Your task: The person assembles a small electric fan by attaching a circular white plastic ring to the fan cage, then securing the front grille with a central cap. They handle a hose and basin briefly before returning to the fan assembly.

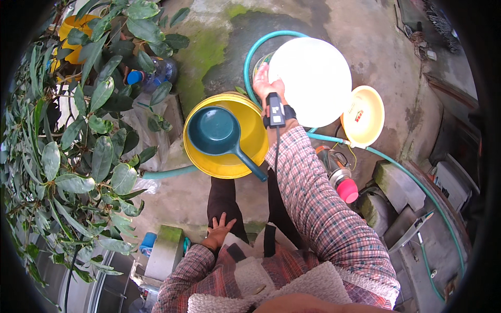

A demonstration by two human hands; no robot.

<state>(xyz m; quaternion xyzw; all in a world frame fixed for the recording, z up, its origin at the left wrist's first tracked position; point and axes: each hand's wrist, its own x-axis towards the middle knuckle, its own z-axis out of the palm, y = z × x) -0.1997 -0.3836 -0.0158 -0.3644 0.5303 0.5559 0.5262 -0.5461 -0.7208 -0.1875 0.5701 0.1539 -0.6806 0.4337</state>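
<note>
My right hand (268, 86) reaches forward to the left rim of a round white basin (315, 83). Its thumb lies toward the white surface and its fingers run along the outer edge; the basin's inside is washed out by glare. My left hand (219, 231) rests on my left leg with fingers spread, holding nothing. In front of my knees stands a yellow bucket (253, 156). A dark teal long-handled water dipper (214, 130) sits across its top, handle pointing toward me over the near right rim.
A green hose (271, 36) loops behind the bucket and runs off right. Right of the white basin is a cream basin (367, 116), with a pink-capped container (346, 190) nearer me. A leafy plant (78, 156) fills the left, beside a large clear bottle (156, 73).
</note>
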